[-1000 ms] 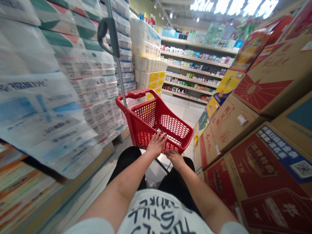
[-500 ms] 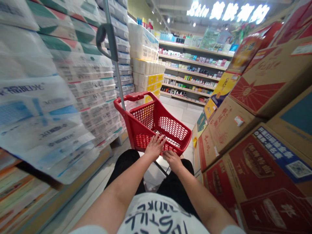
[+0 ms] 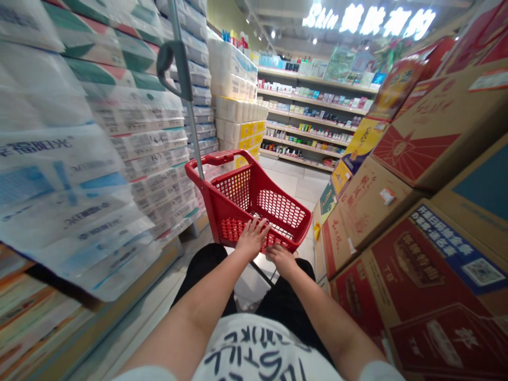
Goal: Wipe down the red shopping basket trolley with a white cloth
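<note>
In front of my knees stands a red plastic shopping cart (image 3: pixel 291 211), its walls pierced with rows of holes. My left hand (image 3: pixel 252 237) lies over the rim of its near side, fingers stretched and spread. Lower and to the right, my right hand (image 3: pixel 281 259) rests against the outside of the same wall, fingers lightly bent and apart. Neither hand is wrapped round anything. A grey pole with a loop-shaped grip (image 3: pixel 180 69) rises beside the cart's handle end (image 3: pixel 214 157).
Wrapped paper packs (image 3: pixel 59 174) are stacked high on pallets at left. Cardboard cartons (image 3: pixel 416 270) rise close on the right. Ahead, white floor tiles (image 3: pixel 283 174) lead to shelves (image 3: pixel 313 108) of small boxes and bottles under a lit sign (image 3: pixel 369 20).
The view has shifted very slightly. Both hands and the cart hold their places.
</note>
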Demonstrator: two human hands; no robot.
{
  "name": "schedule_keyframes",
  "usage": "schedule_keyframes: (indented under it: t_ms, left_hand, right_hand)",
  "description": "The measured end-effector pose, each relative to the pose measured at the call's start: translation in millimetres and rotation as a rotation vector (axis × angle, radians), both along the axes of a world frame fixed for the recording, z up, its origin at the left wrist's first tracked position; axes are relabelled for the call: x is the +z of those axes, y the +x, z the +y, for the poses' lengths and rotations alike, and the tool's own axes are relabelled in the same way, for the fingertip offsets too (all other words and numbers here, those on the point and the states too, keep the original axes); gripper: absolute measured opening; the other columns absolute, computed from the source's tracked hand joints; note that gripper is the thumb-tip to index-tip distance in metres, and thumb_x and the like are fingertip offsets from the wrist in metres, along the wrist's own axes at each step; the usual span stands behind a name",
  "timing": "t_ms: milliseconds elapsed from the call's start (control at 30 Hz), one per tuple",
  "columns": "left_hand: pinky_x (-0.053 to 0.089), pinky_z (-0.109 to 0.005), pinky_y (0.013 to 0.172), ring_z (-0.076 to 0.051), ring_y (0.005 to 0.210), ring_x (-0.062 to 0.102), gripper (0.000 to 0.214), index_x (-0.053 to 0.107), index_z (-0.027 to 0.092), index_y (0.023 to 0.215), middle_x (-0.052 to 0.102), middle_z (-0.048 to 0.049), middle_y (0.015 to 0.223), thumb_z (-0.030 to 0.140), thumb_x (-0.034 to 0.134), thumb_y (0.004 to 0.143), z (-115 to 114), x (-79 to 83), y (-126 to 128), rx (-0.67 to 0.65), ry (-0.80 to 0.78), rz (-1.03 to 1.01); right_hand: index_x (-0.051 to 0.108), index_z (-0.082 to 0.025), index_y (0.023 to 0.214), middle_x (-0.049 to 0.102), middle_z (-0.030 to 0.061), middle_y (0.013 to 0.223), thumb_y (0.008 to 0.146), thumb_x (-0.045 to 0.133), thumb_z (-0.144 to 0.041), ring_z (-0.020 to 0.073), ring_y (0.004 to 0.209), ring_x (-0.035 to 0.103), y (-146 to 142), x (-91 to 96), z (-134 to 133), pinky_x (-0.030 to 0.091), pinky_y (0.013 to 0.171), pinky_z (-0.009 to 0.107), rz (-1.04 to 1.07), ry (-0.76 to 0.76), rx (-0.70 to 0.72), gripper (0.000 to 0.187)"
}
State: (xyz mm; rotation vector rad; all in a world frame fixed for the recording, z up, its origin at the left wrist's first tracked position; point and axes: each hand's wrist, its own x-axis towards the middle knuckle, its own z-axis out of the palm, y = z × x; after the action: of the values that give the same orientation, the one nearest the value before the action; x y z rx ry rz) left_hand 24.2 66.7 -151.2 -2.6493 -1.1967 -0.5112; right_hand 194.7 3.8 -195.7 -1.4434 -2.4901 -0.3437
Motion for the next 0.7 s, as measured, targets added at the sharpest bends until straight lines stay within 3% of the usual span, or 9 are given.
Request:
schedule_keyframes:
  t_ms: [133, 233, 467, 700]
  left_hand:
    - [0.012, -0.047, 0.116, -0.028, 0.144, 0.005, 0.062, 0.020, 0.031, 0.147, 0.022, -0.0014, 0.155, 0.025, 0.041, 0.090, 4.9, 4.2, 0.2, 0.022, -0.012, 0.032]
    - [0.011, -0.048, 0.115, -0.028, 0.144, 0.005, 0.062, 0.023, 0.031, 0.147, 0.023, -0.0018, 0.155, 0.022, 0.040, 0.088, 8.8, 7.7, 0.4, 0.052, -0.027, 0.058]
    - [0.011, -0.049, 0.115, -0.029, 0.143, 0.011, 0.065, 0.025, 0.030, 0.146, 0.028, -0.0032, 0.153, 0.020, 0.043, 0.085, 14.0, 14.8, 0.5, 0.098, -0.058, 0.078]
    - [0.012, -0.050, 0.114, -0.029, 0.143, 0.013, 0.068, 0.024, 0.032, 0.146, 0.031, -0.0029, 0.152, 0.016, 0.043, 0.083, 23.4, 24.1, -5.0, 0.097, -0.101, 0.123]
  right_hand:
    - [0.061, -0.019, 0.117, 0.063, 0.0094, 0.118, 0.095, 0.042, -0.017, 0.0216, 0.109, 0.051, 1.0, 12.6, 4.7, 0.044, 0.088, 0.035, -0.037, 0.075, 0.000, 0.029]
    - [0.065, -0.021, 0.108, 0.065, 0.0093, 0.109, 0.094, 0.045, -0.017, 0.0208, 0.105, 0.052, -1.6, 18.1, 9.7, 0.044, 0.087, 0.034, -0.082, 0.035, 0.028, 0.025]
    - [0.063, -0.021, 0.109, 0.063, 0.0095, 0.111, 0.092, 0.048, -0.016, 0.0206, 0.108, 0.049, -2.0, 18.3, 15.5, 0.042, 0.091, 0.034, -0.086, 0.062, 0.036, 0.023]
    - [0.065, -0.019, 0.099, 0.065, 0.0070, 0.099, 0.091, 0.049, -0.016, 0.0186, 0.100, 0.053, -0.7, 24.4, 30.2, 0.045, 0.086, 0.030, -0.124, 0.017, 0.144, 0.018]
